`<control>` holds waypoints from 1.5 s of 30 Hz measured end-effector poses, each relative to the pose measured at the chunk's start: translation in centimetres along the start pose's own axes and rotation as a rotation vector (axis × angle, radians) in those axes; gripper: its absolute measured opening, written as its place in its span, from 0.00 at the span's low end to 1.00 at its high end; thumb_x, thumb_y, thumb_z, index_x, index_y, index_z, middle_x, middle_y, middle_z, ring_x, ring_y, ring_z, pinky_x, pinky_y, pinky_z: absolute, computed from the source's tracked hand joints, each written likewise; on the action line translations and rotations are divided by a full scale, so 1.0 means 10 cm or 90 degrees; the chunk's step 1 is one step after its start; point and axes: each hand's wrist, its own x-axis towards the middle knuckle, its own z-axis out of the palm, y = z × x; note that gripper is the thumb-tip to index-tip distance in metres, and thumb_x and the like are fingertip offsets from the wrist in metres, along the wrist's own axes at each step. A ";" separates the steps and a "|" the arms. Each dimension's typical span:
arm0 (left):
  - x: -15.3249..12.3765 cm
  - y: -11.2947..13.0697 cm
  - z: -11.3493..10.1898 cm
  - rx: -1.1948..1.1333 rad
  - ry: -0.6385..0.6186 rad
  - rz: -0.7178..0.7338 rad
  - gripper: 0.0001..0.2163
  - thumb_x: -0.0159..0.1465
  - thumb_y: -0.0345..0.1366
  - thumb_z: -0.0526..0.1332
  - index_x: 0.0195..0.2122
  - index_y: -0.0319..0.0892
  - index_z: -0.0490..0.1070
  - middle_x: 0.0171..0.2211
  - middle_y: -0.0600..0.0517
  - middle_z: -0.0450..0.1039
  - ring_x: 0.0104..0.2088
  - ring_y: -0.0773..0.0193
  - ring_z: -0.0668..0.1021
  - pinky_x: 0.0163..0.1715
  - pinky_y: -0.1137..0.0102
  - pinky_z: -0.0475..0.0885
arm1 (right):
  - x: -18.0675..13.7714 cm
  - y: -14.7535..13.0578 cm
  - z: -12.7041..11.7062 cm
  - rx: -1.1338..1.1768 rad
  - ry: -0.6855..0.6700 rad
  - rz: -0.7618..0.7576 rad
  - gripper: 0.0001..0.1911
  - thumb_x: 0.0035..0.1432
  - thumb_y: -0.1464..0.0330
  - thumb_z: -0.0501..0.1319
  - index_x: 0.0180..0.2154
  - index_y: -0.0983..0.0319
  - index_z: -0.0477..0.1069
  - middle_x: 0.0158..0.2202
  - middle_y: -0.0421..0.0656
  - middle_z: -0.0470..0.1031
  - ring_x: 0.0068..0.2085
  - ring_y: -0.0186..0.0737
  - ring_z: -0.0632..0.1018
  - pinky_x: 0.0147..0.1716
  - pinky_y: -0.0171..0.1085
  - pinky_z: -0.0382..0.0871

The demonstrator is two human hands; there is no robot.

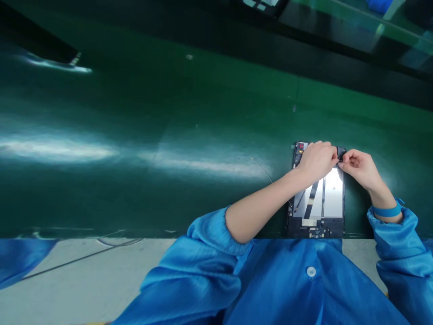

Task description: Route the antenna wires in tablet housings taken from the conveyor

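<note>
An opened tablet (326, 203) with a silver inner plate, dark flat cables and a circuit strip along its near end lies on the green belt (169, 149) at the right. My left hand (316, 160) rests over its far end, fingers curled down on the top edge. My right hand (360, 167) pinches a small dark part (341, 153) at the tablet's far right corner, its fingertips meeting those of my left hand. Both sleeves are blue, and a blue band (387, 211) circles my right wrist.
The green belt stretches far to the left with bright glare streaks. A pale table edge (84, 280) runs along the near side. A dark rail and a green shelf (355, 31) lie beyond the belt at the back right.
</note>
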 end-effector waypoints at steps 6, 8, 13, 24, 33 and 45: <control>0.04 0.00 0.02 0.015 -0.007 -0.003 0.08 0.67 0.32 0.59 0.33 0.40 0.78 0.36 0.46 0.77 0.42 0.52 0.77 0.43 0.61 0.69 | 0.03 -0.02 0.03 -0.055 0.000 -0.004 0.11 0.46 0.66 0.66 0.27 0.60 0.64 0.23 0.35 0.66 0.24 0.31 0.67 0.25 0.32 0.59; 0.02 -0.01 -0.03 0.021 -0.010 0.011 0.07 0.66 0.33 0.60 0.36 0.40 0.78 0.37 0.46 0.76 0.43 0.52 0.77 0.44 0.61 0.69 | 0.04 -0.02 0.05 -0.075 0.005 -0.012 0.09 0.46 0.67 0.64 0.27 0.60 0.64 0.22 0.34 0.66 0.24 0.31 0.66 0.25 0.32 0.57; -0.35 -0.13 -0.37 -0.006 0.077 0.007 0.11 0.67 0.38 0.59 0.46 0.41 0.75 0.36 0.49 0.76 0.40 0.56 0.78 0.40 0.66 0.69 | 0.04 0.06 0.13 -0.064 0.024 -0.030 0.08 0.45 0.67 0.62 0.26 0.60 0.63 0.20 0.32 0.62 0.22 0.30 0.63 0.24 0.31 0.55; -1.58 -0.74 -0.46 0.230 -0.018 0.039 0.09 0.64 0.33 0.54 0.29 0.45 0.71 0.16 0.58 0.70 0.14 0.64 0.71 0.17 0.72 0.52 | -0.19 -0.26 0.52 -0.180 0.027 -0.207 0.03 0.52 0.73 0.59 0.32 0.61 0.70 0.29 0.38 0.70 0.27 0.32 0.67 0.29 0.32 0.61; -1.38 -0.24 -0.53 0.116 0.149 0.162 0.09 0.69 0.33 0.54 0.42 0.43 0.74 0.37 0.49 0.79 0.37 0.61 0.79 0.41 0.67 0.74 | -0.32 -0.42 0.99 -0.297 -0.285 -0.259 0.06 0.55 0.77 0.62 0.29 0.62 0.70 0.24 0.37 0.71 0.26 0.33 0.71 0.29 0.32 0.61; -1.46 -0.43 -0.16 -0.397 -0.008 -0.288 0.27 0.59 0.42 0.63 0.58 0.46 0.58 0.39 0.56 0.66 0.20 0.74 0.72 0.21 0.74 0.70 | -0.10 -0.40 0.86 -0.375 -0.318 -0.313 0.08 0.57 0.80 0.62 0.32 0.61 0.71 0.32 0.39 0.76 0.34 0.36 0.74 0.36 0.32 0.64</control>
